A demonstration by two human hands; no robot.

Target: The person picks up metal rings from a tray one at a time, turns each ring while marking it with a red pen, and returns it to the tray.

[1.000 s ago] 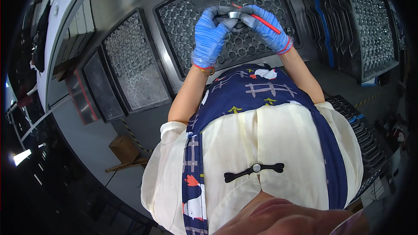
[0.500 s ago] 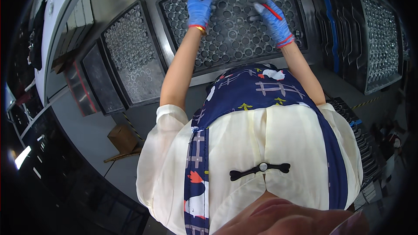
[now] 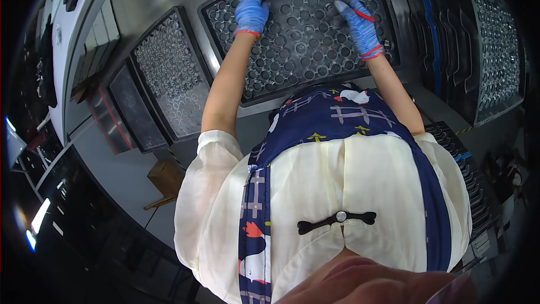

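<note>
My left hand (image 3: pixel 251 12), in a blue glove with grey fingertips and a red cuff, is over the upper left part of a large black tray (image 3: pixel 264 100). Its fingers are bent down and closed among small metal rings (image 3: pixel 321 70); whatever they grip is hidden. Farther right over the same tray, my right hand (image 3: pixel 360 32) wears a matching glove. A thin red stick (image 3: pixel 364 16) lies across it, apparently held between the fingers. The dark fingertips reach toward the rings and blend with them. Rings lie flat across most of the tray, with a bare dark patch between my hands.
Left of the tray stands a smaller tray (image 3: pixel 169 50) partly heaped with rings, with a dark tray (image 3: pixel 134 103) beside it. On the right are stacked black trays (image 3: pixel 450 39) and a tilted tray of rings (image 3: pixel 498 50). A cardboard box (image 3: pixel 166 178) sits below left.
My left hand has shifted a little left and its fingers have curled in more. My right hand has moved slightly right, its fingers drawn closer together. The view has tilted slightly.
</note>
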